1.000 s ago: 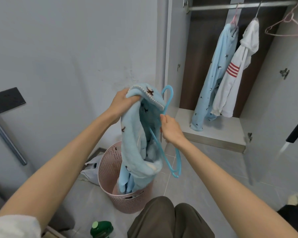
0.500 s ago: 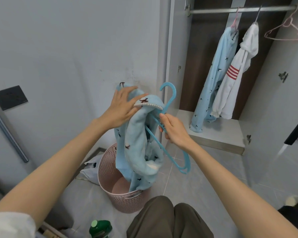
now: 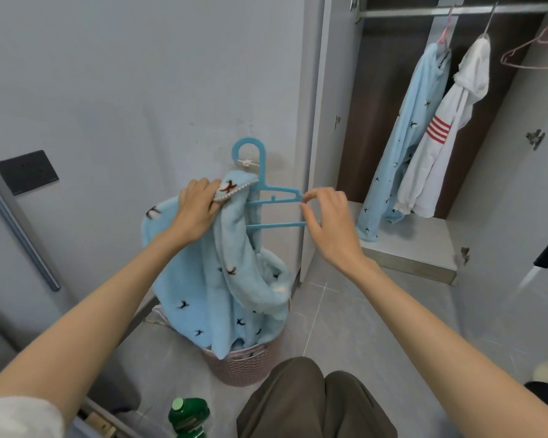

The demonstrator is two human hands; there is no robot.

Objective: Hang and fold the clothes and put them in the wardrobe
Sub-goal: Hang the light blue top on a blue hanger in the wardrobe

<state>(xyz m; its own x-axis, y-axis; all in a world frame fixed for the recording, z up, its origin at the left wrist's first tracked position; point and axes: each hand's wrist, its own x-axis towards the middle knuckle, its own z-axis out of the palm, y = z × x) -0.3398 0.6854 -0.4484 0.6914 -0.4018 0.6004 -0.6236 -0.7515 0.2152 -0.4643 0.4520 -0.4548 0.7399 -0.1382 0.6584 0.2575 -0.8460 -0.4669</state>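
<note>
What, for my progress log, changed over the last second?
The blue hanger swung upright and rose, hook up. The right hand slid from its neck to pinch its right end. The left hand still grips the blue fleece garment at its collar. Pink laundry basket unmoved.

Both arms are reaching forward, elbows extended. Left hand (image 3: 200,207) is gripping the garment (image 3: 209,289), fingers curled; right hand (image 3: 328,221) is pinching the hanger (image 3: 268,188).

Left hand (image 3: 200,207) grips the blue garment (image 3: 215,279) at its collar; right hand (image 3: 326,222) pinches the blue hanger (image 3: 266,188) above a pink basket (image 3: 244,368).
</note>
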